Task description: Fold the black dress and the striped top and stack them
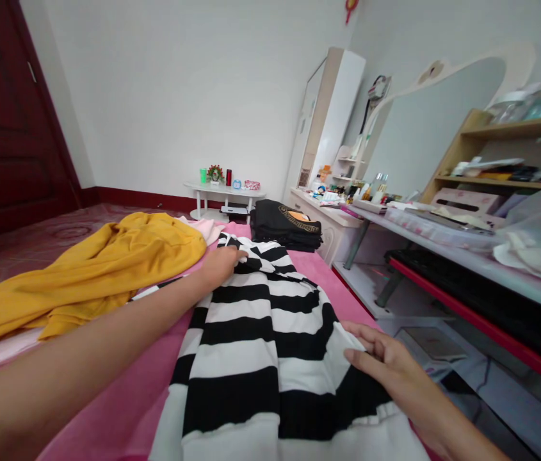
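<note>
A black-and-white striped garment [260,346] lies spread along the pink bed cover [121,403]. My left hand [222,262] reaches far forward and rests on the garment's far end, fingers curled over the fabric there. My right hand [385,358] lies on the garment's near right edge with fingers stretched out flat on the cloth.
A yellow garment [107,262] is heaped on the bed's left side, with a pink one beyond it. A folded black garment [284,224] sits at the far end. A cluttered desk [443,243] and shelves run along the right. A small white table [225,192] stands by the wall.
</note>
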A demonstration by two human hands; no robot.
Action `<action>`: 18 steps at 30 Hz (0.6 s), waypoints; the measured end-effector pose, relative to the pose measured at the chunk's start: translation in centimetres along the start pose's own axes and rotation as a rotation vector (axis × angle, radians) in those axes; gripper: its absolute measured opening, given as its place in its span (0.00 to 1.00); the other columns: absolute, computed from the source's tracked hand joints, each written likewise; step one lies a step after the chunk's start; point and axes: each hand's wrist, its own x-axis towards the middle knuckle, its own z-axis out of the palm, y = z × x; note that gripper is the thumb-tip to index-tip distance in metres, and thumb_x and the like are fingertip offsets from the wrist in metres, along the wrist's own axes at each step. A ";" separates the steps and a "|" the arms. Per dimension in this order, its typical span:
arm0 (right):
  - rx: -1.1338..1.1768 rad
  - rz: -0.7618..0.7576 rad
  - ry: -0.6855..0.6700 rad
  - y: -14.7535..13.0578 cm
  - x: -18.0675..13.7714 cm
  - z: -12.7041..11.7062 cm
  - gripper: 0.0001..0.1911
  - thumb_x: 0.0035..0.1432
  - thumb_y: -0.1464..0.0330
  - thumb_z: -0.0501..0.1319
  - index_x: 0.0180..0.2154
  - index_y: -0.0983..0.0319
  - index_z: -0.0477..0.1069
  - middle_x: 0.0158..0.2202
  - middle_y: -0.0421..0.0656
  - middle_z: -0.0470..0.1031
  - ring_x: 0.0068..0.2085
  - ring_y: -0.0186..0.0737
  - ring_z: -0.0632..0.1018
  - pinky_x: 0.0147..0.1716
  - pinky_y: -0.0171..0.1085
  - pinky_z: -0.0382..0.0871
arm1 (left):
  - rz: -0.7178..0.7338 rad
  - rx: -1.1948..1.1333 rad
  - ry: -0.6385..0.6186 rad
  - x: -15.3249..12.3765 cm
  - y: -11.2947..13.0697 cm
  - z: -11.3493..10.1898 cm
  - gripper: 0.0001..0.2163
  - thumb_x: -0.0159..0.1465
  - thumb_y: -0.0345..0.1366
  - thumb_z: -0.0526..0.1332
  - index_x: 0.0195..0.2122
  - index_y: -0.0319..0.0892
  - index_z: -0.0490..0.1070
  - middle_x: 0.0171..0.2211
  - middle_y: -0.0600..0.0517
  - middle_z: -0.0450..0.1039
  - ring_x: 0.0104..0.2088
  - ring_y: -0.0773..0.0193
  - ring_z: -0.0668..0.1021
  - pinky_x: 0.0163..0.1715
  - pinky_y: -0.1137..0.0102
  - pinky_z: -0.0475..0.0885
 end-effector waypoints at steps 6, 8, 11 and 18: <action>0.064 -0.010 -0.040 -2.0 -0.2 3.1 0.29 0.48 0.56 0.66 0.51 0.60 0.70 0.38 0.49 0.79 0.41 0.48 0.79 0.43 0.46 0.72 | -0.001 0.038 0.129 4.9 -2.0 -4.3 0.19 0.63 0.27 0.49 0.49 0.51 0.72 0.44 0.49 0.72 0.45 0.58 0.74 0.40 0.69 0.66; 0.072 -0.029 -0.074 -2.2 0.1 4.3 0.30 0.48 0.56 0.66 0.52 0.60 0.69 0.40 0.49 0.79 0.42 0.47 0.78 0.44 0.46 0.72 | 0.000 0.057 0.141 5.6 -2.5 -5.1 0.19 0.63 0.27 0.50 0.48 0.51 0.73 0.44 0.50 0.71 0.45 0.58 0.73 0.41 0.69 0.66; 0.072 -0.051 -0.128 -2.1 0.6 6.1 0.33 0.46 0.54 0.67 0.53 0.61 0.68 0.40 0.49 0.78 0.43 0.48 0.78 0.45 0.46 0.71 | -0.032 0.087 0.138 5.7 -3.5 -5.7 0.20 0.61 0.25 0.49 0.49 0.50 0.72 0.46 0.51 0.71 0.46 0.58 0.72 0.41 0.70 0.65; 0.166 -0.003 -0.246 -1.1 1.3 9.6 0.35 0.46 0.58 0.67 0.55 0.63 0.64 0.41 0.48 0.76 0.44 0.43 0.76 0.46 0.42 0.69 | -0.100 0.121 0.127 3.8 -7.7 -4.7 0.20 0.61 0.26 0.49 0.49 0.50 0.73 0.44 0.51 0.72 0.45 0.59 0.73 0.37 0.72 0.65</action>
